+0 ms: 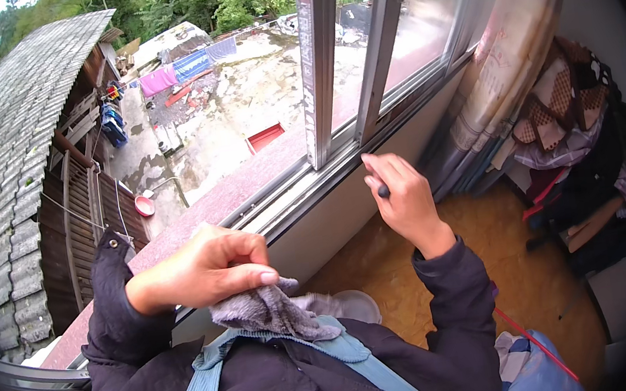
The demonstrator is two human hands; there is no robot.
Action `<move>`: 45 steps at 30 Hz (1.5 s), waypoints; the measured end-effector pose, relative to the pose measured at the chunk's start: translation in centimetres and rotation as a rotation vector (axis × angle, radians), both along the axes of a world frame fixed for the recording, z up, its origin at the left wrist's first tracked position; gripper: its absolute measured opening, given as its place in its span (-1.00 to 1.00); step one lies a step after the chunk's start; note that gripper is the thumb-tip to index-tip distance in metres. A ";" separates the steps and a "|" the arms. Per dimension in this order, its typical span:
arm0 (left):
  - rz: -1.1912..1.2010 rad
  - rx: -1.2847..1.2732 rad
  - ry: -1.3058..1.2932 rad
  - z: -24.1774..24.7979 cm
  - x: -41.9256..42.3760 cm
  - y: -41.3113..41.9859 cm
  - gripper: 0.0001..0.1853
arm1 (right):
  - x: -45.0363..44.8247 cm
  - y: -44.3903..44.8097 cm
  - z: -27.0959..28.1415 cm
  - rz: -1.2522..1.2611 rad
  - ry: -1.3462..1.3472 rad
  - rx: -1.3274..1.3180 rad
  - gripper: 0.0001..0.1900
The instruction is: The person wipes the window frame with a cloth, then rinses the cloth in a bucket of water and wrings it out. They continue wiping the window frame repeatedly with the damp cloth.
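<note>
A crumpled grey cloth (271,312) hangs from my left hand (205,270), gripped between thumb and fingers in front of my chest. My right hand (407,201) is closed around a small dark-tipped object (383,191); most of it is hidden by the fingers. That hand is just inside the aluminium window track (338,160), near the foot of the upright sash frames (311,72). Left of these frames the window opening is unglazed to view, with a pinkish stone ledge (219,198) outside the track.
A patterned curtain (507,54) hangs at the right, beside piled clothes (573,163). Behind my cloth, a pale round basin (359,306) stands on the brown floor (463,271). A red stick (535,338) crosses a blue bag at lower right. Outside are a tiled roof (8,145) and yard.
</note>
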State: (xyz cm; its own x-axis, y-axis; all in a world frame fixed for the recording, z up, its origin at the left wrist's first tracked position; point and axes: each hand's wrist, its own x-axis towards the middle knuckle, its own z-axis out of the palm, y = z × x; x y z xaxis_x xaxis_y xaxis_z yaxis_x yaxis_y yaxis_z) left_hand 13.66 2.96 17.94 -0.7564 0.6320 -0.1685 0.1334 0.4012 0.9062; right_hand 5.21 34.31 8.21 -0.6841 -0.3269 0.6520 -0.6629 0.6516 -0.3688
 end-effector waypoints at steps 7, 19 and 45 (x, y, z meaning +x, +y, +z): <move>0.071 0.162 0.088 1.3 2.2 -7.4 -0.80 | -7.9 -8.3 6.5 -0.163 0.749 0.780 -0.63; 0.290 0.459 0.056 0.6 1.5 -17.6 -0.73 | -12.5 -3.7 7.0 -0.463 0.601 1.104 -0.68; -0.113 0.950 0.089 3.5 -15.6 -1.9 -0.70 | -6.2 -9.1 8.4 0.608 -0.702 -0.511 -0.47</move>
State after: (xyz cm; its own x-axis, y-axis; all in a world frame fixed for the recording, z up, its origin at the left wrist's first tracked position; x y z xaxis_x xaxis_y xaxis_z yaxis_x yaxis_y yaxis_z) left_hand -1.90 1.02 21.46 -0.6682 0.5448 0.5067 0.2104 -0.5149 0.8311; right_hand -0.99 25.18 16.56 -0.7744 -0.5395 0.3305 -0.3570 -0.0585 -0.9323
